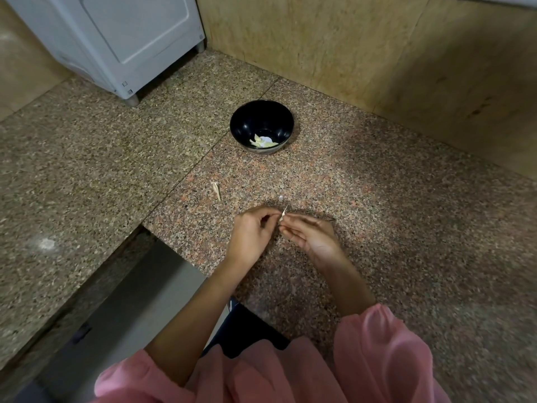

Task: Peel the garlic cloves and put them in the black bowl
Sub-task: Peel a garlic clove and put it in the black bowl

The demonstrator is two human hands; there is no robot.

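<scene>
garlic clove (281, 219), pinched between the fingers of the left hand (252, 237) and right hand (312, 238) low over the bench (377, 199), likely peels best by stripping skin tipward before reaching to the black bowl (261, 126).

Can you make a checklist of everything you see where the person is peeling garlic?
Surface: speckled stone counter.
Job's things: black bowl with peeled cloves in it; one clove pinched between both hands.
Clutter: garlic stem and a peel scrap on the counter.
Hands: left hand and right hand both hold the clove.
Cables: nothing seen.
Surroundings: white appliance, beige wall.
</scene>
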